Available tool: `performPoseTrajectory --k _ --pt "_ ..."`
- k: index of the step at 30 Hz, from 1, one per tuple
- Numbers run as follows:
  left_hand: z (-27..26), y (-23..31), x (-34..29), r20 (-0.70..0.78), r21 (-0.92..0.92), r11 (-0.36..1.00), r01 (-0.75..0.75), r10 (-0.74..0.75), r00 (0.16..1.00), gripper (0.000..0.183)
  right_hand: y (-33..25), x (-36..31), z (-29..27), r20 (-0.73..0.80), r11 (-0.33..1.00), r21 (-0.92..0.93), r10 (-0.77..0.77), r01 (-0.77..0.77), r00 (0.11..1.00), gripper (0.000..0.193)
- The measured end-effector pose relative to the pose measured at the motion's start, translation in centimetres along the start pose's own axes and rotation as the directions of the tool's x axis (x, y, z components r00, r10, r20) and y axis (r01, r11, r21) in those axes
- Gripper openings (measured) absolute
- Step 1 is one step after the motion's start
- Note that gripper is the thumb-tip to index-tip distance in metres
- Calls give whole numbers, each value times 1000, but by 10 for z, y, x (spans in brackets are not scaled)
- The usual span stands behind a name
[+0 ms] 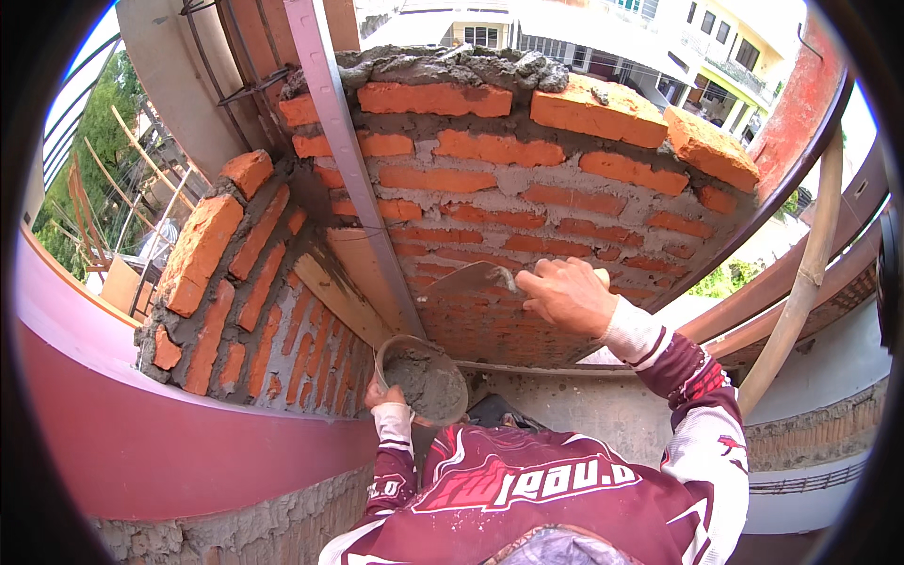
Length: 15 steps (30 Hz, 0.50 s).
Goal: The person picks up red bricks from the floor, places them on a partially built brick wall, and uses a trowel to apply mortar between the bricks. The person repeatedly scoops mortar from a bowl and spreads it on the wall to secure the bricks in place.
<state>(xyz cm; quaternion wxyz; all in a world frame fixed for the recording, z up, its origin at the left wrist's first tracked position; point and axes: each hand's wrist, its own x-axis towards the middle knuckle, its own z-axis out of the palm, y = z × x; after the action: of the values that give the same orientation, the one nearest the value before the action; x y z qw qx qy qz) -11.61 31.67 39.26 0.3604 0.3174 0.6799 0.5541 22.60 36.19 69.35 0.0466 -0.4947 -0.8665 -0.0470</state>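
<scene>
My right hand (pixel 567 296) is closed round the handle of a trowel (pixel 468 280), whose flat blade points left in front of the brick wall (pixel 499 148). Low in front of me, my left hand (pixel 384 394) grips the rim of a round bucket (pixel 451 411) holding wet grey mortar (pixel 421 379). The wall is orange brick with grey joints. A rough bed of mortar (pixel 461 64) lies along its top at the left and middle, while bare top bricks (pixel 600 110) show further right.
A shorter brick wall (pixel 221 293) stands at the left, beside a pink beam (pixel 188 414). A straight metal bar (pixel 360 169) rises before the main wall, near steel rebar (pixel 213 71). Wooden boards (pixel 346 292) fill the corner. At the right, a bamboo pole (pixel 802 282) slants upward.
</scene>
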Motion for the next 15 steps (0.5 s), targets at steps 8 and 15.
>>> performPoseTrajectory --k 8,15 --pt "44 74 1 275 -41 999 26 -14 961 60 -66 12 226 125 994 91 45 -56 991 19" --pt "77 85 10 319 27 998 59 -65 946 57 -32 -37 191 198 977 162 -168 137 966 17"
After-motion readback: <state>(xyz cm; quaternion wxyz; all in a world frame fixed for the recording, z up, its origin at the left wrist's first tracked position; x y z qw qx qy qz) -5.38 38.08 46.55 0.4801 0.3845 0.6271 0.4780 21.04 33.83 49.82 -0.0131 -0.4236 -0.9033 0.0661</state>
